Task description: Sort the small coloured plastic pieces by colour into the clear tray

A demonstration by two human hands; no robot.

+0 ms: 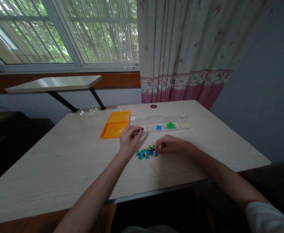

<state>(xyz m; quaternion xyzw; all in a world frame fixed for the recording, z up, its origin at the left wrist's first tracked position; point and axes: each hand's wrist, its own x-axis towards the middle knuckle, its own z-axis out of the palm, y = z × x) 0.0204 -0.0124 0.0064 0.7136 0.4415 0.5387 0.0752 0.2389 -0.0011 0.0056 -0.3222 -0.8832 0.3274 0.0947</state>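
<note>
Small brown pieces (139,130) are pinched in the fingers of my left hand (129,137), which is raised in front of the clear boxes. My right hand (168,144) is at the right edge of a mixed pile of small coloured pieces (145,153), blue, green, yellow and brown. Its fingertips are closed at a dark brown piece (152,149); whether they grip it is too small to tell. Behind the hands stand open clear plastic boxes with blue pieces (158,127), green pieces (170,125) and yellow pieces (185,125). My left hand partly hides the leftmost clear box.
An open orange box (117,121) with some white pieces in it lies left of the clear boxes. A raised shelf (56,83) on black legs stands at the table's back left. The pale wooden table (83,161) has a brown round cap (153,106) near its back edge.
</note>
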